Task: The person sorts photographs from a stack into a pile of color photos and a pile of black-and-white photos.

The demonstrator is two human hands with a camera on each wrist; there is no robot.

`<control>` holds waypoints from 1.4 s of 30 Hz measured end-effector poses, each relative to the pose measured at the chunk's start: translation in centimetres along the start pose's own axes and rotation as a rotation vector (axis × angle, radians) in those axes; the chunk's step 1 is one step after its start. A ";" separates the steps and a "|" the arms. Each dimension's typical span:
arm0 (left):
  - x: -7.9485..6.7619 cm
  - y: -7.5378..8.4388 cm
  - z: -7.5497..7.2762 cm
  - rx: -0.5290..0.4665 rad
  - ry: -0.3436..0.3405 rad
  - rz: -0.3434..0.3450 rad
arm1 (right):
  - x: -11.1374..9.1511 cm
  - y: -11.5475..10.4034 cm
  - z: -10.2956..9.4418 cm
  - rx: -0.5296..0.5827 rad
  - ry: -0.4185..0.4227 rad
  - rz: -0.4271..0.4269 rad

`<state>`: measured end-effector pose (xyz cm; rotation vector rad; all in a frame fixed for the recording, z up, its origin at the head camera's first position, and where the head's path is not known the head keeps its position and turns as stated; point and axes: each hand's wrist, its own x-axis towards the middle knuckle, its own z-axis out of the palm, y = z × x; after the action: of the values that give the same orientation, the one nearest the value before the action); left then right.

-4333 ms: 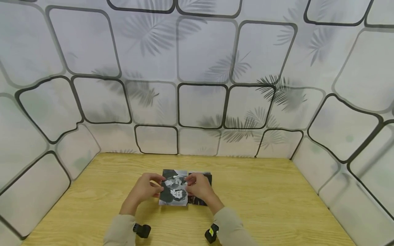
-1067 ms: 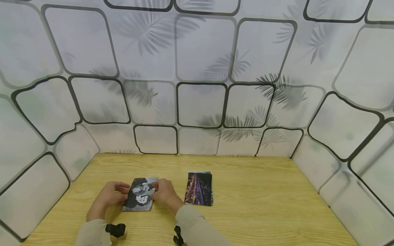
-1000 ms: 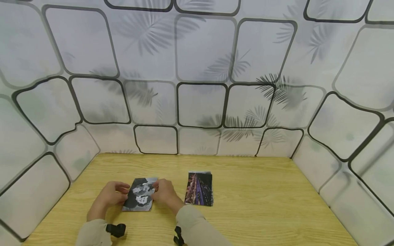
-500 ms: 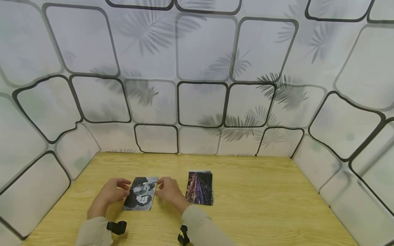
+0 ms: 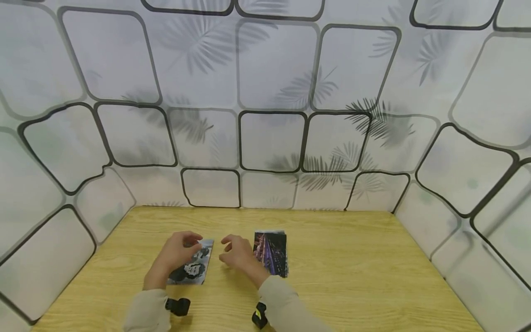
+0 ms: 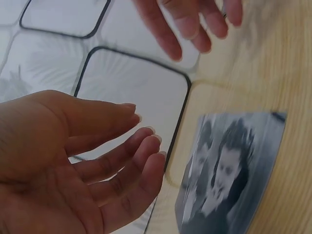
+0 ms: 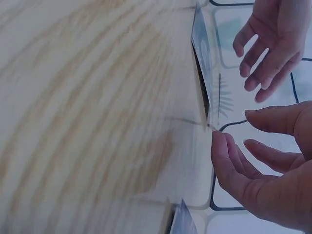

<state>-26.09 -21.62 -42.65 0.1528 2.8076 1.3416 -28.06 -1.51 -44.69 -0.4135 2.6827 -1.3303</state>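
A black-and-white portrait photo (image 5: 194, 269) lies flat on the wooden table (image 5: 352, 267), left of centre. My left hand (image 5: 181, 246) hovers over its upper left part with fingers relaxed and holds nothing; the left wrist view shows the palm (image 6: 112, 165) lifted off the photo (image 6: 234, 170). My right hand (image 5: 234, 250) floats open between that photo and a small stack of photos (image 5: 271, 253), whose top picture is a purple night street. In the right wrist view the right hand's fingers (image 7: 243, 165) are loosely spread above the table, with the left hand (image 7: 268, 44) beyond.
Patterned white walls (image 5: 269, 138) close the table in at the back and on both sides. Bare wood stretches to the right of the photo stack and along the front edge. Black wrist-mounted cameras (image 5: 178, 306) sit at both sleeves.
Both hands carried the black-and-white photo from the stack to the left and laid it down. In the last half second they let go and shifted right, lifting off it.
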 end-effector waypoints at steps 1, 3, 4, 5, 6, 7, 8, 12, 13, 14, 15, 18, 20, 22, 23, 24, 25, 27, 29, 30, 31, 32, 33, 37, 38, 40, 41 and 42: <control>0.1 0.3 0.4 0.004 0.003 0.008 | -0.1 0.1 -0.3 0.002 0.001 -0.002; 0.3 0.8 1.3 0.002 0.006 0.025 | -0.3 0.4 -1.1 0.000 0.003 -0.005; 0.3 1.0 1.7 0.002 0.009 0.033 | -0.4 0.5 -1.4 -0.001 0.005 -0.009; 0.3 1.4 2.0 0.000 0.010 0.039 | -0.5 0.7 -1.7 -0.009 0.007 -0.010; 0.4 1.7 2.4 -0.009 0.011 0.043 | -0.7 0.8 -2.0 -0.013 0.009 -0.010; 0.4 2.0 2.7 -0.020 0.009 0.050 | -0.8 1.0 -2.3 -0.011 0.007 -0.008; 0.3 2.3 3.0 -0.032 0.009 0.049 | -0.9 1.2 -2.6 -0.013 0.007 -0.007; 0.4 3.1 4.1 -0.067 0.013 0.058 | -1.2 2.2 -3.6 -0.008 0.001 0.004; 0.5 3.1 4.5 -0.075 0.016 0.058 | -1.3 2.4 -3.9 -0.014 0.002 0.002; 0.5 3.1 4.8 -0.075 0.019 0.057 | -1.4 2.6 -4.1 -0.019 0.003 0.001; 0.6 3.1 5.1 -0.076 0.020 0.064 | -1.5 2.9 -4.3 -0.028 0.003 -0.003; 0.9 3.2 6.0 -0.077 0.023 0.074 | -1.8 3.5 -4.9 -0.052 0.010 -0.018; 1.0 3.3 6.5 -0.078 0.021 0.085 | -1.9 3.9 -5.2 -0.063 0.019 -0.029; 1.1 3.5 7.0 -0.076 0.019 0.094 | -2.0 4.3 -5.6 -0.065 0.025 -0.036; 1.2 3.6 7.2 -0.074 0.019 0.094 | -2.0 4.5 -5.7 -0.066 0.026 -0.039; 1.2 3.7 7.4 -0.069 0.020 0.097 | -2.1 4.7 -5.9 -0.069 0.028 -0.043; 1.2 3.8 7.6 -0.065 0.018 0.098 | -2.1 4.9 -6.0 -0.073 0.032 -0.047; 1.3 4.1 7.9 -0.054 0.015 0.102 | -2.2 5.2 -6.3 -0.078 0.038 -0.055; 1.4 4.2 8.2 -0.051 0.011 0.101 | -2.3 5.5 -6.4 -0.084 0.040 -0.062; 1.5 4.2 8.4 -0.047 0.011 0.103 | -2.4 5.6 -6.5 -0.082 0.042 -0.065; 1.5 4.3 8.6 -0.042 0.010 0.104 | -2.4 5.7 -6.6 -0.081 0.043 -0.064; 1.6 4.3 8.7 -0.039 0.007 0.105 | -2.5 5.8 -6.7 -0.075 0.044 -0.067; 1.6 4.4 8.9 -0.034 0.007 0.108 | -2.6 5.8 -6.8 -0.062 0.041 -0.060; 1.8 4.6 9.7 -0.026 0.006 0.144 | -3.0 6.0 -7.4 -0.017 0.037 -0.017; 1.8 4.7 9.8 -0.031 0.001 0.152 | -3.0 6.1 -7.5 -0.007 0.037 -0.006; 1.8 4.8 10.0 -0.035 -0.006 0.170 | -3.2 6.1 -7.8 -0.004 0.042 0.016; 1.8 4.8 10.1 -0.038 -0.013 0.173 | -3.2 6.1 -7.9 -0.009 0.045 0.017; 1.8 4.8 10.1 -0.040 -0.018 0.171 | -3.2 6.1 -8.0 -0.010 0.048 0.021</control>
<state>-26.84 -10.59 -45.22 0.4112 2.8056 1.4192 -27.92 9.05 -44.73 -0.3582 2.7257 -1.3388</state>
